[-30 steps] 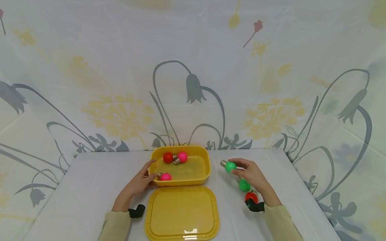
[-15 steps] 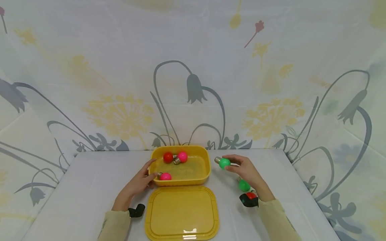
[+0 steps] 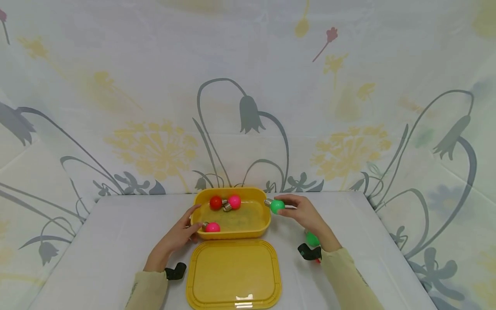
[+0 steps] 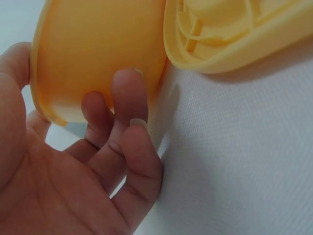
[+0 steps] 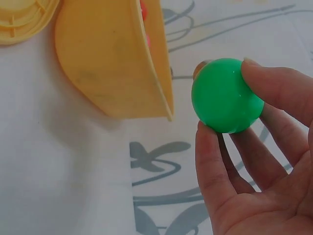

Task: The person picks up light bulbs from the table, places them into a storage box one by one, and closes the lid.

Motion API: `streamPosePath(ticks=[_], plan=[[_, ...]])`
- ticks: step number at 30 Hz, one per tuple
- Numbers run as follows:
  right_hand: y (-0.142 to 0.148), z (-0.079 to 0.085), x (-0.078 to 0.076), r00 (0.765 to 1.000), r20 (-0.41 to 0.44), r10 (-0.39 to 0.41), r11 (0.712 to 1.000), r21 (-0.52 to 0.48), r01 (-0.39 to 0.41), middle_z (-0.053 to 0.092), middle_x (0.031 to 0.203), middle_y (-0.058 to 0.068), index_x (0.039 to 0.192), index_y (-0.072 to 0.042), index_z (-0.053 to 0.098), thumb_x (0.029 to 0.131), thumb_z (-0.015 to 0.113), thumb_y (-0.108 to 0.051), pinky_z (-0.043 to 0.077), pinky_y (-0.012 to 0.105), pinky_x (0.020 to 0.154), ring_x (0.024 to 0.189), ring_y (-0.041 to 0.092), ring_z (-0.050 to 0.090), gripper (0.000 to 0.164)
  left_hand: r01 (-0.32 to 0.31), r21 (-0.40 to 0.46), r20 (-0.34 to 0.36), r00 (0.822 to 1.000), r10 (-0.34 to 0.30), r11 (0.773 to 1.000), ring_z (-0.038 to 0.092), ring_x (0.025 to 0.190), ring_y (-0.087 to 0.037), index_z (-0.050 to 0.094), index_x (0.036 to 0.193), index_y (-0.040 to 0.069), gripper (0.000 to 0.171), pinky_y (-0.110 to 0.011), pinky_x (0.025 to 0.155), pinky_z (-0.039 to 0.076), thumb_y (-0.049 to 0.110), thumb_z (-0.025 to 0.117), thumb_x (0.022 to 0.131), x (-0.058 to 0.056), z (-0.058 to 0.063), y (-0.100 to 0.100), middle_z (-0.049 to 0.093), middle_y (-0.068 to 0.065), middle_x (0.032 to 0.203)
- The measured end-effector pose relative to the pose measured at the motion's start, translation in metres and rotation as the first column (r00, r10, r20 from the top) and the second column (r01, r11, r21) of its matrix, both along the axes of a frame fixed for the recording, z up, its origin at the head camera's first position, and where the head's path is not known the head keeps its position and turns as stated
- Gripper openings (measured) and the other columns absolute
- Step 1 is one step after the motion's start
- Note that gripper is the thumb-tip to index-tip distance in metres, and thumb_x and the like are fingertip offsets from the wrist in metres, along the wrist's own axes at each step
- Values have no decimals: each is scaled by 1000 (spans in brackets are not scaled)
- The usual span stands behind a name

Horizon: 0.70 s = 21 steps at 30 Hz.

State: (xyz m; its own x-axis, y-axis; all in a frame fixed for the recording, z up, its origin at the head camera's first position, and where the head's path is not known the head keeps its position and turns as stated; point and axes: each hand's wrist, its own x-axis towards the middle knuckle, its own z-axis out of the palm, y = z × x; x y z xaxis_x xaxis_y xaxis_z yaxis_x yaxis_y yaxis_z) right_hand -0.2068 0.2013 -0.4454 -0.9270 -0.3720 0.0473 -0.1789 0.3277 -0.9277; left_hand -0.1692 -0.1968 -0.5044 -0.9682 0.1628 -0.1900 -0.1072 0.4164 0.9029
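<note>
My right hand [image 3: 308, 215] pinches a green light bulb [image 3: 277, 207] by its round glass between thumb and fingers. The bulb's metal screw base points left, at the right rim of a yellow plastic box [image 3: 236, 235]. In the right wrist view the green bulb [image 5: 227, 95] appears beside the box wall [image 5: 105, 63]. At the box's left side my left hand [image 3: 178, 236] grips the rim, thumb over the edge and fingers curled against the outer wall [image 4: 98, 54]. Inside the box lie a red bulb [image 3: 215, 203] and two pink bulbs, one at the back [image 3: 234, 201] and one in front [image 3: 212, 227].
A yellow lid [image 3: 234, 273] lies flat in front of the box. Another green bulb [image 3: 312, 239] and a mostly hidden red thing [image 3: 318, 260] are on the white table, behind the right wrist's black camera mount [image 3: 309, 252]. A flower-printed cloth [image 3: 248, 86] hangs behind.
My right hand has carried the green bulb left, from beside the box to its right rim. The left hand, the box and the bulbs in it have stayed put.
</note>
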Motion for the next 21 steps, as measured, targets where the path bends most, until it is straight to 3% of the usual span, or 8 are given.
streamPosePath(ticks=[21], plan=[[-29,2,-17,998,-15,66,998,20,-65,60,134,12,128,-6,66,89,75,-14,50,41,94,118,31,58,41,-1,-1,1,1000,1,1000,55,67,-24,25,157,24,63,-29,62,40,23,57,103,2,1,1,48,-14,91]])
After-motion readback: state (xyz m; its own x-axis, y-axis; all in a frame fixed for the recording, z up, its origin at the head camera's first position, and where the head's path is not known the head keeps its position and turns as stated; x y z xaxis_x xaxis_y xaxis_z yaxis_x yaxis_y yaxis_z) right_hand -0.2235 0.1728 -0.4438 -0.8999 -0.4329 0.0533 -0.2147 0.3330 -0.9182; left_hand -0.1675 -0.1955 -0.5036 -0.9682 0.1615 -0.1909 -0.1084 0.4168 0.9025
